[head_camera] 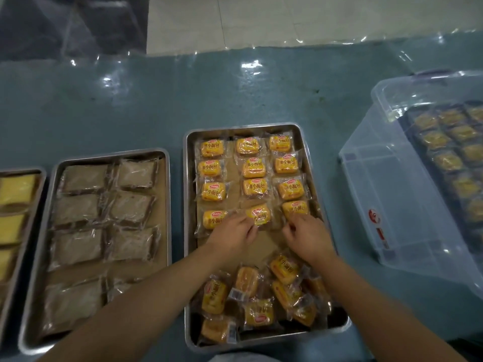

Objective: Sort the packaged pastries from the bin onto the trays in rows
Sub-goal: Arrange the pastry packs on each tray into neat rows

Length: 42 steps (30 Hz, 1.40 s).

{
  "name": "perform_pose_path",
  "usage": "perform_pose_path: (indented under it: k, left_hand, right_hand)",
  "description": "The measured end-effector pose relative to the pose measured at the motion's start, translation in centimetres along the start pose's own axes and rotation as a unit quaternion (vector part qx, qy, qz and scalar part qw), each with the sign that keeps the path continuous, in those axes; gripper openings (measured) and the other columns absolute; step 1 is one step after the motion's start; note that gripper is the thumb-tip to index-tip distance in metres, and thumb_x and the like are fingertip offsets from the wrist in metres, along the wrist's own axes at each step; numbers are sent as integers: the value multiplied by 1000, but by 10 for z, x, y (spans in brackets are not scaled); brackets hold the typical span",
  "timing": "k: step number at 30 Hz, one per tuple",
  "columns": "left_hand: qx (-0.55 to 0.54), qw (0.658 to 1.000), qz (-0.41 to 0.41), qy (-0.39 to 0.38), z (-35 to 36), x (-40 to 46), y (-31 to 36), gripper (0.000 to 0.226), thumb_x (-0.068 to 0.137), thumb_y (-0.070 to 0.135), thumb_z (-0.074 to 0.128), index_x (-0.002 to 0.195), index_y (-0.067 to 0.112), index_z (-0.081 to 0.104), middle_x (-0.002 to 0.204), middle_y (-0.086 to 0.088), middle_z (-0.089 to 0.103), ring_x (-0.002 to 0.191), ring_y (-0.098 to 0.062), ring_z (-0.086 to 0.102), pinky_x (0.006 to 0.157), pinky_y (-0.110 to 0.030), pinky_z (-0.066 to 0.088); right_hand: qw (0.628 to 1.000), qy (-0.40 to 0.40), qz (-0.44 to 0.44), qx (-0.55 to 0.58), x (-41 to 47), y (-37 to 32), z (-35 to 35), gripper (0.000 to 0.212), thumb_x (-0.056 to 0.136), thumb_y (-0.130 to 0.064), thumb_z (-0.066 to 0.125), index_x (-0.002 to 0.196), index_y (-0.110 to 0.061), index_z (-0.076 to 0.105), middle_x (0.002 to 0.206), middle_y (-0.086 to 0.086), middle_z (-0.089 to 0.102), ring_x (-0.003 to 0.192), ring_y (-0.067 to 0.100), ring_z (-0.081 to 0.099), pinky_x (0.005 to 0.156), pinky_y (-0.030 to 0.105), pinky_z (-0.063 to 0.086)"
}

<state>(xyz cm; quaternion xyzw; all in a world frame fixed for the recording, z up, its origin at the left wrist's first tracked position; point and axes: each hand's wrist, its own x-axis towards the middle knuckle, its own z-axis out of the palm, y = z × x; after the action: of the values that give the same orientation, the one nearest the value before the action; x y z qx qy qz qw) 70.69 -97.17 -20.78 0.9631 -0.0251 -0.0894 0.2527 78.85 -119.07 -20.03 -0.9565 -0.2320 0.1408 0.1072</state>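
Both my hands over the middle metal tray [186, 231] on the blue-green table [156, 105]. My left hand [232, 235] pinches the wrapper edge of a yellow packaged pastry [259, 215], fourth row, centre column, lying slightly askew. My right hand [307, 237] sits with fingers curled at the near edge of the next pastry [295, 208]; cannot tell whether it grips the wrapper or only touches it. Beyond my hands, three rows of three pastries [252, 168] lie flat. Behind my wrists, a loose heap of pastries [261, 296] fills the tray's near end. Right of my right hand, well apart, a clear plastic bin [392, 192]. Left of my left hand, a tray of brown packaged cakes [104, 231], then a tray of yellow cakes [13, 205] at the frame's edge.
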Motion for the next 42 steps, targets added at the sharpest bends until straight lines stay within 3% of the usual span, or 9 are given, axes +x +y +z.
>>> perform_pose_path:
  k: [6,11,15,18,22,26,33,37,42]
  left_hand:
    - [-25,992,-94,-79,1,-80,-35,42,104,36,37,65,28,49,66,10,54,59,-5,53,63,-26,40]
    - [-8,992,-109,-70,9,-123,-34,39,100,28,47,62,21,51,60,7,51,57,-13,53,62,-31,42]
    - [25,996,-79,-25,13,-149,-22,15,101,24,51,92,23,64,85,5,60,80,-19,57,73,-34,35]
    - [85,984,-135,-74,25,-163,-11,44,100,55,33,126,27,55,123,3,54,112,-21,49,92,-39,34]
    - [152,970,-144,-125,37,-171,0,64,93,69,40,138,23,39,136,-5,43,123,-29,41,103,-47,31]
    - [163,975,-111,-101,36,-170,-1,54,96,52,52,139,21,39,141,-7,40,127,-30,39,108,-49,28]
    - [234,969,-18,-76,23,-135,-21,78,76,12,75,145,16,39,146,-7,34,136,-32,33,120,-50,17]
    - [236,971,-24,-41,9,-112,-28,77,76,5,73,145,17,40,150,-9,35,140,-32,29,122,-49,16]
    - [34,998,-45,36,2,-116,-22,63,91,5,59,150,18,43,150,-3,42,140,-24,35,117,-42,32]
  right_hand:
    - [988,-145,-2,55,-45,-36,14,19,94,-42,51,77,-35,49,71,-8,58,64,1,55,55,19,42]
    - [985,-157,-39,66,-68,-58,26,19,96,-43,52,79,-33,54,71,-9,58,64,1,56,57,19,44]
    - [989,-118,-91,16,-80,-69,38,24,95,-43,46,79,-28,55,72,-8,57,66,8,54,61,27,46]
    - [990,-104,-96,9,-82,-75,42,24,96,-43,41,84,-28,56,80,-9,57,75,13,55,71,30,48]
    - [982,-137,-113,-63,-82,-75,49,41,97,-54,44,130,-31,53,125,-2,53,122,22,47,104,41,36]
    - [963,-210,-116,-120,-79,-81,51,68,91,-61,51,150,-31,33,145,2,49,138,29,33,112,49,24]
    - [977,-206,-42,-32,-68,-92,47,65,87,-47,68,143,-25,45,142,1,50,131,24,46,111,42,36]
    - [990,-123,-22,61,-73,-88,32,31,88,-40,68,114,-32,54,108,-11,57,101,12,58,80,29,49]
    - [984,-3,-143,107,-93,-80,20,13,89,-32,64,92,-37,52,102,-19,53,92,1,53,82,26,50]
